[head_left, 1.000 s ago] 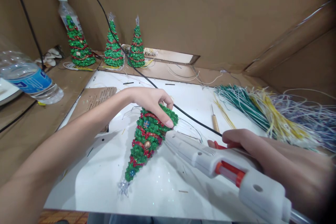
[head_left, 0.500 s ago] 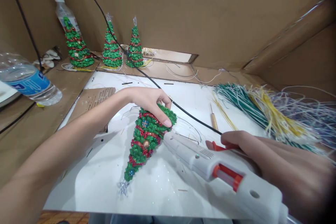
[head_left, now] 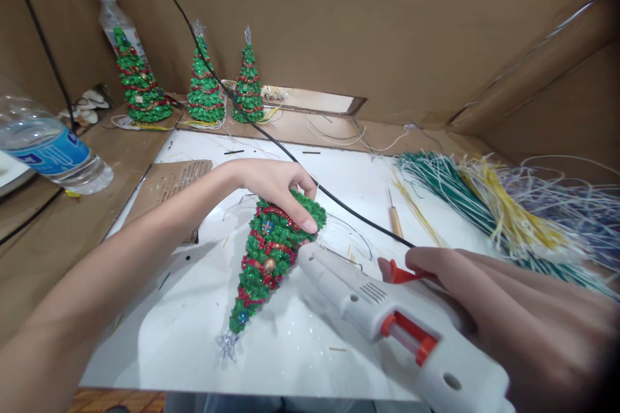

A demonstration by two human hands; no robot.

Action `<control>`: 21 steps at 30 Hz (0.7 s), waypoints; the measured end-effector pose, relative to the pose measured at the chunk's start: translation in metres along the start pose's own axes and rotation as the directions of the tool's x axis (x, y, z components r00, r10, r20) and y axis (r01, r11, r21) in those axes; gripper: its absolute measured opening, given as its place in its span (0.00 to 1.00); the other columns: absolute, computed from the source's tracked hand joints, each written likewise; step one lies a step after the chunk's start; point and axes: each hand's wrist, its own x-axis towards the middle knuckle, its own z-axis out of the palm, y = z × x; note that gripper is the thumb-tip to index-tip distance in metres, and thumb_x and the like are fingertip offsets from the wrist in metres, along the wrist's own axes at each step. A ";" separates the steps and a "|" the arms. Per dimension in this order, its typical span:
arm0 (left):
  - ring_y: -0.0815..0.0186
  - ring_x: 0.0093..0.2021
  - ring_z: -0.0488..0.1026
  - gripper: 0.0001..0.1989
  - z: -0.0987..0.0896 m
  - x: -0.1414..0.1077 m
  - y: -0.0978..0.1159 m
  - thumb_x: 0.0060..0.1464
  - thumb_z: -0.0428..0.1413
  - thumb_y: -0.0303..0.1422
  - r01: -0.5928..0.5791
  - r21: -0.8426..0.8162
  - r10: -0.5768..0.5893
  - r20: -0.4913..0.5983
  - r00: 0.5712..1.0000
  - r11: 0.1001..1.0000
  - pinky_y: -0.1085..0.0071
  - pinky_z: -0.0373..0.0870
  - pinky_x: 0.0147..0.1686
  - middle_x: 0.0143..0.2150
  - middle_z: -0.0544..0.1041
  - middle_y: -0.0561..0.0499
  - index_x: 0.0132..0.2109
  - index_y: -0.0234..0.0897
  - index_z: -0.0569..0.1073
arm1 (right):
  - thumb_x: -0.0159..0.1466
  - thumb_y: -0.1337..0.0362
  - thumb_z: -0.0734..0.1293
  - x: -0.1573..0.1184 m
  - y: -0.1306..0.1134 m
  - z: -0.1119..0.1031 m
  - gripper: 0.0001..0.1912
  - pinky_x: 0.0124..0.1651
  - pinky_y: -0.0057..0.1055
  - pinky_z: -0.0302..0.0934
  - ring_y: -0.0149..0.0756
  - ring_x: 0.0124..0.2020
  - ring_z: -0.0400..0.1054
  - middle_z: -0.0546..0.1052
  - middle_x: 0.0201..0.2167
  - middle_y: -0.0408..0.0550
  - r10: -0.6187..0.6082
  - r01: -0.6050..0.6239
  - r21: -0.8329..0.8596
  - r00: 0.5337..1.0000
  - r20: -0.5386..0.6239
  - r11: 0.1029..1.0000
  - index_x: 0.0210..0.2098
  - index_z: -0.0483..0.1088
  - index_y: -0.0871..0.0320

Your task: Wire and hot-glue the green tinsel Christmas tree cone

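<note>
A green glittery tree (head_left: 264, 258) with red garlands and small ornaments lies tilted over the white board (head_left: 194, 348), its star tip toward the lower left. My left hand (head_left: 285, 190) grips it around its wide base, thumb on the near side. Wrapped around a white glue gun (head_left: 382, 316) with an orange trigger is my right hand (head_left: 504, 303). The gun's nozzle end is at the tree's right side, near my left thumb; whether it touches is hidden.
Three upright trees (head_left: 206, 90) stand at the back left before the cardboard wall. Water bottles (head_left: 53, 151) are at left. A black cable (head_left: 261, 132) crosses the middle. An awl (head_left: 394, 216) and wire bundles (head_left: 508, 206) lie right.
The glue gun has shifted slightly left and down at its rear, along with my right hand. My left hand and the tree have hardly moved.
</note>
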 end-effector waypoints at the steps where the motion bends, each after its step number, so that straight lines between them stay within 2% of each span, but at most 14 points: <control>1: 0.70 0.24 0.68 0.25 0.000 0.000 0.000 0.39 0.64 0.54 -0.001 0.000 0.001 0.001 1.000 1.000 0.76 0.59 0.22 0.24 0.74 0.54 0.32 0.36 0.74 | 0.70 0.56 0.50 -0.001 0.000 0.000 0.17 0.22 0.34 0.54 0.39 0.20 0.68 0.74 0.23 0.47 -0.006 0.006 -0.004 1.000 -0.004 1.000 0.34 0.64 0.55; 7: 0.70 0.24 0.66 0.24 -0.001 0.000 0.001 0.40 0.63 0.54 -0.001 -0.006 0.001 0.015 1.000 1.000 0.76 0.58 0.22 0.24 0.73 0.55 0.31 0.35 0.73 | 0.69 0.66 0.47 -0.007 -0.002 -0.001 0.19 0.28 0.35 0.56 0.41 0.27 0.70 0.77 0.28 0.51 -0.055 0.055 -0.031 0.998 -0.011 0.998 0.36 0.68 0.57; 14: 0.71 0.23 0.65 0.23 0.000 0.000 0.001 0.41 0.63 0.53 -0.009 -0.015 0.010 0.022 1.000 1.000 0.77 0.58 0.22 0.23 0.72 0.56 0.30 0.36 0.72 | 0.68 0.69 0.49 -0.009 -0.002 -0.002 0.19 0.31 0.36 0.56 0.42 0.28 0.68 0.77 0.28 0.52 -0.092 0.092 -0.041 0.996 -0.015 0.995 0.38 0.72 0.59; 18: 0.70 0.24 0.66 0.23 0.000 0.001 0.001 0.41 0.63 0.52 -0.013 -0.013 0.013 0.019 1.000 1.000 0.76 0.58 0.22 0.24 0.71 0.55 0.30 0.35 0.72 | 0.68 0.70 0.48 -0.007 -0.003 -0.004 0.21 0.33 0.37 0.55 0.43 0.29 0.68 0.77 0.28 0.53 -0.088 0.090 -0.046 0.996 0.032 0.995 0.40 0.71 0.60; 21: 0.71 0.24 0.65 0.23 0.000 0.000 0.002 0.41 0.63 0.52 -0.016 -0.006 0.016 0.017 1.000 1.000 0.76 0.57 0.22 0.24 0.71 0.56 0.30 0.36 0.72 | 0.68 0.70 0.48 -0.006 -0.002 -0.004 0.19 0.33 0.37 0.56 0.43 0.29 0.67 0.76 0.29 0.53 -0.102 0.102 -0.044 0.995 0.012 0.994 0.41 0.69 0.60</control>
